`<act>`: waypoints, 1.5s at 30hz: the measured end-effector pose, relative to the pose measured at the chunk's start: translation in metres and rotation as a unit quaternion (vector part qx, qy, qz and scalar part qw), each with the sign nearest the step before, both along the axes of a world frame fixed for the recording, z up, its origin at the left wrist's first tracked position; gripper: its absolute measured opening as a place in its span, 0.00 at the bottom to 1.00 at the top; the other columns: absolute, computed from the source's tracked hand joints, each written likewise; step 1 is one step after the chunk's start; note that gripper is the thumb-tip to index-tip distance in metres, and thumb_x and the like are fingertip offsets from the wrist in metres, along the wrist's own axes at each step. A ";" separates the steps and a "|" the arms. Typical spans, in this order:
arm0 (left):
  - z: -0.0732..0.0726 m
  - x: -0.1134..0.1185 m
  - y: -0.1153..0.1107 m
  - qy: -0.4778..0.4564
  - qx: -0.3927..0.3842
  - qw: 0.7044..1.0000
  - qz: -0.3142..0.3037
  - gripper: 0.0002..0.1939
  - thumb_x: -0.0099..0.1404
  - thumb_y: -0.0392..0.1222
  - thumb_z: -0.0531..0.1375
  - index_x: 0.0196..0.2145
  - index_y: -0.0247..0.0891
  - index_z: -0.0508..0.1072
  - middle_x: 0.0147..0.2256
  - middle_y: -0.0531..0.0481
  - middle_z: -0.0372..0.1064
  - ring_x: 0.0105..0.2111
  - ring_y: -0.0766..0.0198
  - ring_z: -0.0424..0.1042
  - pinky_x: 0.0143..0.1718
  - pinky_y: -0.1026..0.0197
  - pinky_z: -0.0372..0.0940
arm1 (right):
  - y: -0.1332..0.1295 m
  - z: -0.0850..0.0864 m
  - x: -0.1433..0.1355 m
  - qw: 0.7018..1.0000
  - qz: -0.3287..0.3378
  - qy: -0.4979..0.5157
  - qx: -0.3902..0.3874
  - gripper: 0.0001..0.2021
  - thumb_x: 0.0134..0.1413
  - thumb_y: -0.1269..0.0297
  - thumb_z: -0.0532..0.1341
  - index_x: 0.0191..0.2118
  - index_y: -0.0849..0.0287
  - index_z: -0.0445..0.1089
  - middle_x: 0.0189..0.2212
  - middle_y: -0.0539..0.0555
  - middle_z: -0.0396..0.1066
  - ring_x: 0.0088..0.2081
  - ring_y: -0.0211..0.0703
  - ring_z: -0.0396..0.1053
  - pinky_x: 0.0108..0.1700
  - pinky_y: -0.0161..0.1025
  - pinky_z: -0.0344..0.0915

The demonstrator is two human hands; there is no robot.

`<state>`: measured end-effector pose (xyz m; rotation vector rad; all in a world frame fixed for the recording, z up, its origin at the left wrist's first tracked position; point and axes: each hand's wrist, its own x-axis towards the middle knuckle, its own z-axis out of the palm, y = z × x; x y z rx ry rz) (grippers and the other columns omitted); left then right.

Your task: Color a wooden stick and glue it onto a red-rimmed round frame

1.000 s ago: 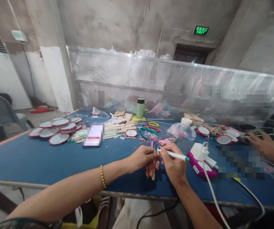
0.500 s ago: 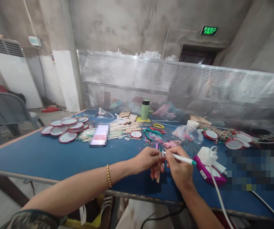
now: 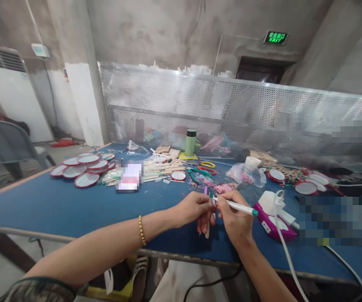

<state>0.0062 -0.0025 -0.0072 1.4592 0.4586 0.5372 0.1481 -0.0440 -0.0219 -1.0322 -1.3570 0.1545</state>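
My left hand point(image 3: 197, 208) is closed around a flat wooden stick point(image 3: 208, 228), whose upper end is dark green and whose lower end points down past the fingers. In my right hand point(image 3: 237, 216) is a white marker pen point(image 3: 239, 206) with a green end, held in a writing grip. Its tip meets the green end of the stick, though the fingers partly hide the contact. A small purple piece point(image 3: 205, 191) shows just beyond my left fingertips. Close behind the hands lie a pink object point(image 3: 226, 188) and a tangle of coloured bands point(image 3: 204, 179).
Round red-rimmed discs point(image 3: 87, 180) are piled at the left, near a phone point(image 3: 129, 176) and wooden sticks point(image 3: 165, 168). Behind stand a green bottle point(image 3: 190, 143) and pliers point(image 3: 194, 176). A magenta power strip point(image 3: 274, 224) with a white cable point(image 3: 286, 251) sits beside my right hand.
The view has shifted slightly, so everything sits a little further left. Both hands keep their hold, with the marker still at the stick. A hand at the far right edge is no longer seen.
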 end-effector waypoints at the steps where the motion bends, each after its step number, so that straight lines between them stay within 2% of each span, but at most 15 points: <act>1: 0.000 0.000 0.000 0.000 0.002 1.000 -0.001 0.20 0.61 0.55 0.61 0.30 0.33 0.66 0.22 0.49 0.70 0.13 0.68 0.67 0.14 0.69 0.60 | 0.000 0.000 0.000 1.000 0.001 0.007 -0.001 0.09 0.53 0.63 0.60 0.23 0.56 0.67 0.17 0.47 0.65 0.18 0.37 0.63 0.21 0.35 0.59; 9: 0.000 -0.002 0.000 0.012 0.027 1.000 -0.004 0.25 0.58 0.61 0.60 0.26 0.33 0.68 0.16 0.50 0.66 0.14 0.67 0.67 0.14 0.68 0.62 | -0.001 0.003 -0.004 0.998 0.028 0.053 0.000 0.09 0.53 0.63 0.60 0.24 0.57 0.65 0.16 0.46 0.66 0.14 0.34 0.60 0.17 0.34 0.57; 19: 0.002 -0.002 -0.002 0.013 0.029 0.999 -0.010 0.27 0.57 0.65 0.60 0.25 0.33 0.67 0.15 0.50 0.66 0.13 0.66 0.68 0.14 0.67 0.63 | 0.000 -0.003 0.000 1.000 0.008 0.005 -0.010 0.09 0.55 0.62 0.59 0.25 0.56 0.65 0.20 0.48 0.66 0.22 0.38 0.64 0.23 0.36 0.60; 45: 0.000 -0.001 0.000 0.019 0.031 0.999 -0.014 0.26 0.59 0.63 0.59 0.26 0.33 0.67 0.15 0.49 0.66 0.14 0.65 0.69 0.15 0.66 0.64 | 0.000 0.000 -0.002 1.000 0.005 -0.004 -0.004 0.10 0.54 0.62 0.59 0.24 0.56 0.65 0.18 0.48 0.65 0.21 0.38 0.63 0.23 0.36 0.60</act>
